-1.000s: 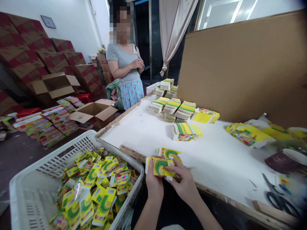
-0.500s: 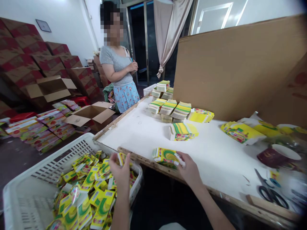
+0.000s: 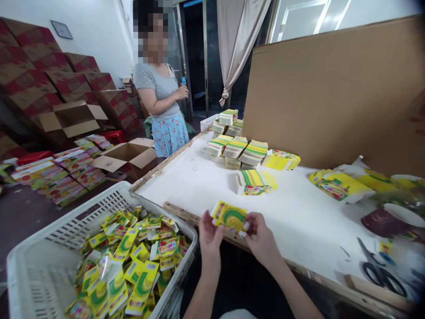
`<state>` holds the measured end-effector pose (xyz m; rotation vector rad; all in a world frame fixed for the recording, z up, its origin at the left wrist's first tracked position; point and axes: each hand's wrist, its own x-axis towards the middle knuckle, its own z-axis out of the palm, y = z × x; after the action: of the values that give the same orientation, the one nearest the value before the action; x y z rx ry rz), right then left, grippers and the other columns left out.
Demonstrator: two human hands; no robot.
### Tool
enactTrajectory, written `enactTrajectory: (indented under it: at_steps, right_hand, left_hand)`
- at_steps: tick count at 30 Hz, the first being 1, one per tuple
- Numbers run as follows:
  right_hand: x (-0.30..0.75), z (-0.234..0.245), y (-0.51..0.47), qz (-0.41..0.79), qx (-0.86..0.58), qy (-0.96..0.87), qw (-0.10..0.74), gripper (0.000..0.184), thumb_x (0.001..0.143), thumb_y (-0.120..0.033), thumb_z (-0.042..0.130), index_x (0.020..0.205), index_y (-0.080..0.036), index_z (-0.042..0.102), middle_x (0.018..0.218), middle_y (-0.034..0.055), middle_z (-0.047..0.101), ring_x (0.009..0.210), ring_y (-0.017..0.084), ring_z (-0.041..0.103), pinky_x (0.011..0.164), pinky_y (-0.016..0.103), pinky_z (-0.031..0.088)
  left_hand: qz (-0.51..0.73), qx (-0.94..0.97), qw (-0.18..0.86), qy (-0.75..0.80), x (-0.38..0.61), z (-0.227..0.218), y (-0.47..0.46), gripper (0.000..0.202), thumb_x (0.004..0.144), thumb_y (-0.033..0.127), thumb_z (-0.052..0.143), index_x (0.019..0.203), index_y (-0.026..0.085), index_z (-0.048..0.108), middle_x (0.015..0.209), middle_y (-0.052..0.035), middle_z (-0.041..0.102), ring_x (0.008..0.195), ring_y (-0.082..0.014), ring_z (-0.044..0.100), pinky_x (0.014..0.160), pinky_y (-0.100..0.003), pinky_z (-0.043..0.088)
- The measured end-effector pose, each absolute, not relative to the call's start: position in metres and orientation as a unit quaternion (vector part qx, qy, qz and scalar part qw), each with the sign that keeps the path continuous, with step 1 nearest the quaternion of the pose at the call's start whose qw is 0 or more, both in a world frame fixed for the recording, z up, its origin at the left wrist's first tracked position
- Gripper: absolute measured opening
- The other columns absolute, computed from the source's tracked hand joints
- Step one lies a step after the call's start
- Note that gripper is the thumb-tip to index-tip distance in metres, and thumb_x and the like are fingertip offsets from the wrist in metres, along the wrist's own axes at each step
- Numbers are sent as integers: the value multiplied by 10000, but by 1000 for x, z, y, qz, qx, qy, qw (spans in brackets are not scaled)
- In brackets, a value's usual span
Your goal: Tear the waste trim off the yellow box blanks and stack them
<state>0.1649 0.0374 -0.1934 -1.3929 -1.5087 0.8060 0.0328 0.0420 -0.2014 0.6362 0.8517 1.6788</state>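
Small yellow printed cartons (image 3: 232,218), with a green and yellow swirl on the upper face, are between my hands at the table's near edge. My right hand (image 3: 260,235) pinches their right end, where white flaps show. At the left end is my left hand (image 3: 211,239), its thumb and fingertips around the corner. How many cartons lie together there is hard to make out. To my left, a white plastic basket (image 3: 36,248) holds many folded cartons of the same print. A banded stack of flat cartons (image 3: 254,182) lies just beyond my hands.
More carton stacks (image 3: 235,147) stand farther back on the white table (image 3: 186,186). To the right are loose cartons (image 3: 338,185), a maroon cup (image 3: 381,223), and scissors (image 3: 381,272). A cardboard panel (image 3: 325,97) borders the table. Another person (image 3: 162,97) stands beyond it, near open boxes (image 3: 129,157).
My left hand has moved right from above the basket to the cartons' left end; the carton it held is gone from it. My right hand stays at the right end.
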Motion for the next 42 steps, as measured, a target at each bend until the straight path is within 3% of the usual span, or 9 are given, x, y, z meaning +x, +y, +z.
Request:
enactTrajectory:
  at_steps: [4,11,16,23,28,33,36,39,42]
  right_hand:
    - [148,-183,16,466,-453,-595,473,344,670,-117,524,960,-240,388,783,-27,488,661,116,503,602,244,436]
    - [126,-185,-2,540,-426,-549,475,438,586,-112,643,972,-222,468,862,2,521,760,142,504,681,257,436]
    - [137,-193,12,494,-469,-530,505,244,647,-160,605,862,-205,497,774,-2,550,676,143,525,612,260,439]
    - [165,-195,25,409,-511,-545,523,73,646,-184,594,665,-186,524,635,-10,544,611,156,533,567,271,445]
    - [192,-184,29,91,-550,-677,480,244,720,-97,463,793,-239,648,765,34,578,761,192,539,694,343,437]
    - [192,-172,19,-3,-437,-813,386,336,746,-96,493,866,-369,647,729,-14,583,810,171,561,934,428,334]
    - [185,-177,12,35,-492,-725,480,450,725,-157,521,1138,-334,514,1092,40,526,1119,249,431,1006,484,250]
    - [177,-186,11,224,-535,-570,582,641,750,-269,496,1333,-239,233,1356,89,310,1221,274,324,967,485,324]
    - [168,-187,13,469,-501,-470,554,484,794,-317,441,1267,-252,365,1266,80,465,1113,242,474,888,439,425]
  left_hand:
    - [646,175,713,208,45,-190,38,359,741,352,557,1059,193,505,1004,-77,580,954,-203,546,842,-350,418]
    - [715,142,619,294,43,-172,44,311,718,483,553,693,177,507,563,49,449,495,-66,448,517,-186,393]
    - [683,146,651,297,47,-182,37,499,638,623,537,871,182,550,753,-8,575,686,-133,556,628,-242,449]
    - [659,293,586,368,33,-198,40,161,729,297,599,806,155,589,775,-19,627,750,-145,576,689,-244,437]
    - [697,407,412,423,11,-159,40,485,625,292,680,1074,189,529,1141,-94,530,1094,-232,463,934,-344,332]
    - [439,681,416,414,5,-143,43,840,345,264,809,1133,229,520,1099,-103,561,1039,-323,471,922,-430,319]
    - [404,687,430,424,12,-160,43,567,489,259,739,1030,240,572,910,-68,618,822,-264,558,765,-369,419]
    - [414,693,402,431,21,-170,37,547,556,195,676,1082,246,530,948,-62,608,841,-247,560,759,-335,423]
    - [398,727,404,387,31,-169,28,696,565,131,635,1212,254,409,1133,-73,538,1003,-262,517,859,-346,385]
